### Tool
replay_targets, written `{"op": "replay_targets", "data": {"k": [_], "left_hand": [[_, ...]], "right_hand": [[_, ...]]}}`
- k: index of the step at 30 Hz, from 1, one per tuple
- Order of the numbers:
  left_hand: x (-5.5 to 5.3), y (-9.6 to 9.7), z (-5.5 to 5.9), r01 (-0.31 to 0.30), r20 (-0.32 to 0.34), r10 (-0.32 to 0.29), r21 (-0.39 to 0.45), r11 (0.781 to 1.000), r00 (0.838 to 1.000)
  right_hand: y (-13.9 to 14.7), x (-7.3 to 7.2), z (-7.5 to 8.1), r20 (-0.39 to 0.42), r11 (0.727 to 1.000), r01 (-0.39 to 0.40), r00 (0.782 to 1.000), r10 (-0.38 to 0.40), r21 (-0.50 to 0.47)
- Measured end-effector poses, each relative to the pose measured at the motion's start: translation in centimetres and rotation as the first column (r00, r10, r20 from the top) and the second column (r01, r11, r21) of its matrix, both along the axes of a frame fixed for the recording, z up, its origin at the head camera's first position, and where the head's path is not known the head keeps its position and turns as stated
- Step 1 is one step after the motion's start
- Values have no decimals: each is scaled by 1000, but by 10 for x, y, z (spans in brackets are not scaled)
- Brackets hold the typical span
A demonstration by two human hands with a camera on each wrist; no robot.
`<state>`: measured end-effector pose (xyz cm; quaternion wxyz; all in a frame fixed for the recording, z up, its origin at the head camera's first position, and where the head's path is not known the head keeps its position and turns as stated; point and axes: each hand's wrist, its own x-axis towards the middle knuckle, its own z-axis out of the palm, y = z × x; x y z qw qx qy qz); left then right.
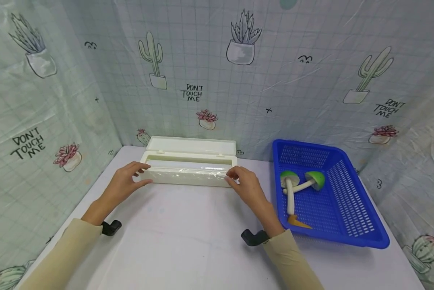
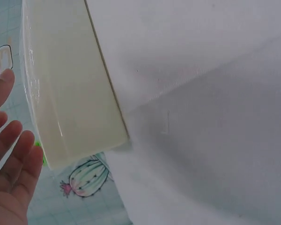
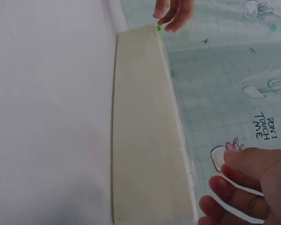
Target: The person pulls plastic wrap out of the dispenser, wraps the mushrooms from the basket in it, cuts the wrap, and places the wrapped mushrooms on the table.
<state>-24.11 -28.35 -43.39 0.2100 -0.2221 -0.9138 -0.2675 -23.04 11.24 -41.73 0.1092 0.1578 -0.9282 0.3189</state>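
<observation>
A long cream cling film dispenser [image 1: 186,181] lies at the back of the table, its hinged lid [image 1: 191,145] tipped back. Inside is a whitish roll, and clear cling film [image 1: 206,174] stretches over the front edge with shiny wrinkles. My left hand [image 1: 124,179] hovers at the dispenser's left end, fingers bent loosely and thumb apart from them. At the opposite end is my right hand [image 1: 246,183], also loosely bent. The right wrist view shows a gap between its thumb and fingers. Near the left hand, a small green piece [image 2: 39,149] shows at the dispenser's end.
To the right stands a blue plastic basket [image 1: 362,193] holding two green-capped toy mushrooms [image 1: 290,197] and an orange-brown pointed piece [image 1: 297,221]. Patterned curtain [image 1: 217,80] surrounds the back and sides of the white table [image 1: 180,241].
</observation>
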Motion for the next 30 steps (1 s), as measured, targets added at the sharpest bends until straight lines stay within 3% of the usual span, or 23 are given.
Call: {"op": "replay_targets", "data": {"k": [4,8,13,18,22,25,30], "left_hand": [[0,0,-1,-85,152,75,62,994,985],[2,0,-2,-183,319,144,98,978,937],[2,3,-6,-229,441,133,173,958,888],[-1,9,-12,-248,491,99,250,936,866],[-4,13,-17,-222,466,61,299,928,883],[-5,16,-19,-193,403,55,311,931,914],[-8,23,-20,-152,233,93,250,956,968]], "right_hand": [[-2,0,-5,135,995,97,986,-93,-23],[-3,0,-7,243,986,165,958,-152,-30],[-3,-6,-11,307,978,199,936,-171,-60],[-7,-9,-13,279,973,209,944,-174,-98],[-9,-11,-14,224,970,213,957,-184,-118],[-10,-12,-14,167,968,214,967,-191,-128],[-11,-15,-13,83,964,207,977,-196,-168]]}}
